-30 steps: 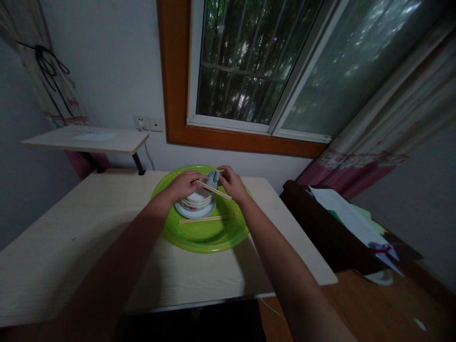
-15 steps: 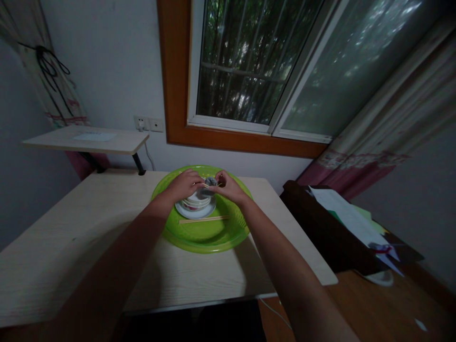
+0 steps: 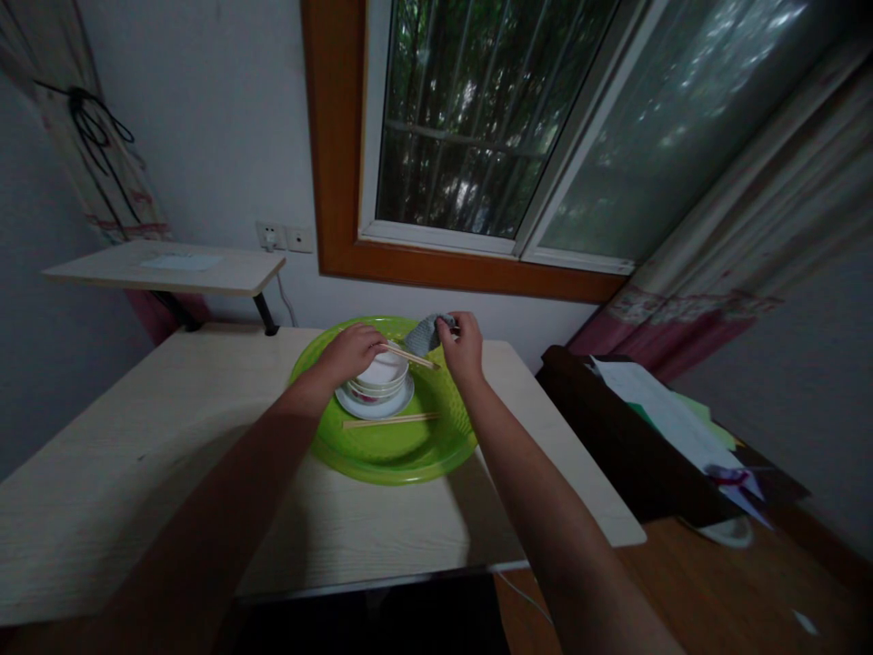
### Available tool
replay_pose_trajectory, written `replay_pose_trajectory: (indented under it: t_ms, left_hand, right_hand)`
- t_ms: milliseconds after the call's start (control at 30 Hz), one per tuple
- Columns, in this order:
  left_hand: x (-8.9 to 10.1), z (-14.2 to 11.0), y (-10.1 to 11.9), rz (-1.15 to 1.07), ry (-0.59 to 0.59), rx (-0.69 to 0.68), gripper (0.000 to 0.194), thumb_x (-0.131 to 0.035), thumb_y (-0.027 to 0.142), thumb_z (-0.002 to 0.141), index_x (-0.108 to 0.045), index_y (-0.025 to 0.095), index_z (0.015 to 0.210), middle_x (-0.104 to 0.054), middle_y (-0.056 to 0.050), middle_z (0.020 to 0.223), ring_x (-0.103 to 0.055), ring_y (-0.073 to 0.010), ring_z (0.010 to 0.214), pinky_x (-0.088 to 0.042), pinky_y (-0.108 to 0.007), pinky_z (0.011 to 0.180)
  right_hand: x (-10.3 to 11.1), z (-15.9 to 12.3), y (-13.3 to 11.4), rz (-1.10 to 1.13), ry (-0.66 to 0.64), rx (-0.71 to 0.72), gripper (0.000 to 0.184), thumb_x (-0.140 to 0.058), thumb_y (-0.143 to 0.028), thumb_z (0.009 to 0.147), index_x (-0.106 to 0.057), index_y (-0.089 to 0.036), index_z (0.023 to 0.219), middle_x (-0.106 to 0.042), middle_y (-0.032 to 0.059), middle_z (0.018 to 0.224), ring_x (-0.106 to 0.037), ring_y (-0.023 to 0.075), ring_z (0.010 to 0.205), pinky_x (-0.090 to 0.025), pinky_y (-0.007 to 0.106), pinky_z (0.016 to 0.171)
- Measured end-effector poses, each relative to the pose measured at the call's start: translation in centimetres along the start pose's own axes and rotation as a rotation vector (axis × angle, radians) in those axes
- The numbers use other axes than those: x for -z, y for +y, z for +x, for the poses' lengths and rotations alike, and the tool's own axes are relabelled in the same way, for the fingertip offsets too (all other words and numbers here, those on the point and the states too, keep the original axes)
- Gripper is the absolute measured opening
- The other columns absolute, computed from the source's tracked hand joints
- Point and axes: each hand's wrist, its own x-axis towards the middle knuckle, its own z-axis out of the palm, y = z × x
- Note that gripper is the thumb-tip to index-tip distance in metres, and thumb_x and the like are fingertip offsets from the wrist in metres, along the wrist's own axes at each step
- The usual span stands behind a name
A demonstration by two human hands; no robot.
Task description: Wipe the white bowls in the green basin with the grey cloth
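My left hand (image 3: 356, 351) is closed around one end of a pair of chopsticks (image 3: 413, 356), which point right above a stack of white bowls (image 3: 379, 375). The bowls sit on a white plate (image 3: 396, 406) inside a large green basin (image 3: 396, 468). A grey cloth (image 3: 424, 335) hangs from my right hand (image 3: 466, 344), pinched between thumb and fingers, just beyond the chopsticks' free ends. Other chopsticks (image 3: 390, 420) lie on the basin floor in front of the plate.
The basin rests on a pale wooden table (image 3: 197, 482). A small raised shelf (image 3: 170, 268) with a paper on it stands at the back left. To the right is a dark cabinet (image 3: 614, 437) with papers on top. Behind are a wall and window.
My right hand has moved right and slightly up with the cloth, away from my left hand. The held chopsticks now show uncovered. My left hand has hardly moved.
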Motion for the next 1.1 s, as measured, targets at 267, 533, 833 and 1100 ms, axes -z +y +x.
replay_pose_trajectory:
  t_ms: [267,533,833,1100]
  left_hand:
    - [0.0,-0.1,-0.2,-0.021,0.041,0.034,0.021,-0.063,0.027,0.101,-0.082,0.019,0.099,-0.080,-0.011,0.102,-0.070,-0.0255,0.101,-0.054,-0.042,0.098]
    - [-0.1,-0.1,-0.8,0.014,0.111,0.149,0.021,-0.061,0.022,0.100,-0.081,0.019,0.099,-0.081,-0.011,0.106,-0.072,-0.0258,0.102,-0.055,-0.039,0.097]
    - [0.1,0.2,0.1,-0.007,0.042,0.055,0.019,-0.062,0.021,0.100,-0.081,0.018,0.099,-0.079,-0.011,0.102,-0.071,-0.0246,0.099,-0.055,-0.037,0.097]
    - [0.2,0.1,0.2,-0.042,0.084,0.048,0.023,-0.058,0.016,0.098,-0.080,0.018,0.100,-0.079,-0.012,0.106,-0.069,-0.0265,0.103,-0.054,-0.040,0.098]
  right_hand:
    - [0.2,-0.5,-1.7,0.158,-0.250,0.111,0.018,-0.073,-0.044,0.093,-0.072,-0.026,0.089,-0.077,0.0087,0.100,-0.069,0.0269,0.101,-0.054,0.044,0.096]
    - [0.0,-1.1,-2.4,0.228,-0.569,0.193,0.031,-0.072,-0.054,0.096,-0.077,-0.027,0.083,-0.080,0.0095,0.110,-0.072,0.0277,0.108,-0.052,0.047,0.103]
    - [-0.9,-1.2,-1.5,0.089,-0.485,0.222,0.031,-0.080,-0.050,0.091,-0.072,-0.024,0.106,-0.071,0.0099,0.106,-0.064,0.0259,0.097,-0.053,0.039,0.088]
    - [-1.0,-1.4,-1.5,-0.030,-0.580,0.256,0.023,-0.069,-0.040,0.101,-0.077,-0.025,0.116,-0.079,0.0116,0.115,-0.071,0.0280,0.105,-0.053,0.043,0.099]
